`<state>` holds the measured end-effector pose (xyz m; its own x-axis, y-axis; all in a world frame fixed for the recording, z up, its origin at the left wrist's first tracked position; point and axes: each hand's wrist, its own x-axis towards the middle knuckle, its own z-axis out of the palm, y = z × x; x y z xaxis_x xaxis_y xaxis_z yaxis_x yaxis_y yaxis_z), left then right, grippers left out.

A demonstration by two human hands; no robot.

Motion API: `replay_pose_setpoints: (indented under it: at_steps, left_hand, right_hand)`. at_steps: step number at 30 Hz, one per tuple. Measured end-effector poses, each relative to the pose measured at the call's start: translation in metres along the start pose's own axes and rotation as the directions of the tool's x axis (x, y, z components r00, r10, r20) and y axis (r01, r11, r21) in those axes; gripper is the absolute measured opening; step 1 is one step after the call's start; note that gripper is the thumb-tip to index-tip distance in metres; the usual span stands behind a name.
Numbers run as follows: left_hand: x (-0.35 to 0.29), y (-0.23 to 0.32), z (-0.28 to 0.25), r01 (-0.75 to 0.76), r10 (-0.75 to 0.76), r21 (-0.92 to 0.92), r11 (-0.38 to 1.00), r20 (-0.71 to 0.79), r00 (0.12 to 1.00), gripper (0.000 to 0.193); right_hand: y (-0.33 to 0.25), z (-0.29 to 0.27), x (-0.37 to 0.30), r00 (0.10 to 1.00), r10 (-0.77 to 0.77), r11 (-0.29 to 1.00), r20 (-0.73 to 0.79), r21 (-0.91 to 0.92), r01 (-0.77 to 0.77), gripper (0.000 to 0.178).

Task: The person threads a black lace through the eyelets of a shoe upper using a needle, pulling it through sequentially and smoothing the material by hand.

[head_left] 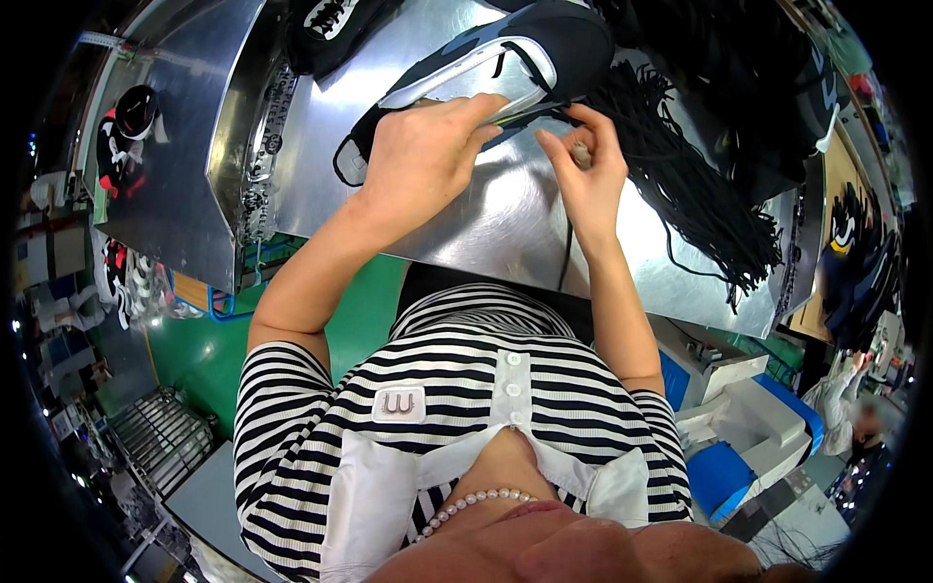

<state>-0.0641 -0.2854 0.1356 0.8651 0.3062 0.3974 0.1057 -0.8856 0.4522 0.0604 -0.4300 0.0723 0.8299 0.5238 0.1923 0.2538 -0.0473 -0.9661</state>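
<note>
A black, blue and white shoe upper lies on its side on the metal table in front of me. My left hand is closed on the upper's edge by its opening, thumb and forefinger pressed together. Just to the right, my right hand pinches a black shoelace at the eyelet edge. The lace trails down toward the table's near edge. A small pale wrapping sits on one finger of the right hand. Beside that hand lies a thick bundle of black shoelaces.
Another black shoe lies at the far left of the metal table. Dark shoe uppers are piled at the far right. A metal side panel stands left. A white and blue machine is at lower right, with a person beyond it.
</note>
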Motion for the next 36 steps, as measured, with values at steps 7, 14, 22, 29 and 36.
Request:
replay_pose_setpoints:
  at_steps: [7, 14, 22, 29, 36]
  left_hand:
    - [-0.002, 0.002, -0.007, 0.017, -0.017, 0.023, 1.000, 0.006, 1.000, 0.029]
    - [-0.006, 0.010, -0.010, -0.053, 0.050, 0.178, 0.983, 0.017, 0.999, 0.029]
    - [0.007, -0.016, -0.029, 0.021, -0.022, 0.031, 0.999, 0.025, 0.999, 0.025]
    - [0.026, -0.049, -0.073, 0.145, -0.151, -0.118, 0.982, -0.040, 0.988, 0.029]
    - [-0.019, -0.037, 0.003, 0.102, -0.110, 0.044, 0.994, 0.504, 0.857, 0.024]
  right_hand:
    - [0.002, -0.001, 0.003, 0.997, 0.013, 0.998, -0.073, -0.056, -0.017, 0.020]
    - [0.005, 0.007, 0.008, 0.997, 0.065, 0.997, 0.035, 0.042, -0.067, 0.013]
    - [-0.009, -0.015, -0.028, 0.728, 0.148, 0.943, 0.670, 0.126, -0.308, 0.014]
    - [0.005, -0.101, -0.098, 0.566, 0.237, 0.935, 0.789, -0.344, 0.089, 0.015]
    - [-0.004, -0.105, -0.097, 0.798, 0.258, 0.966, 0.545, -0.143, -0.214, 0.012]
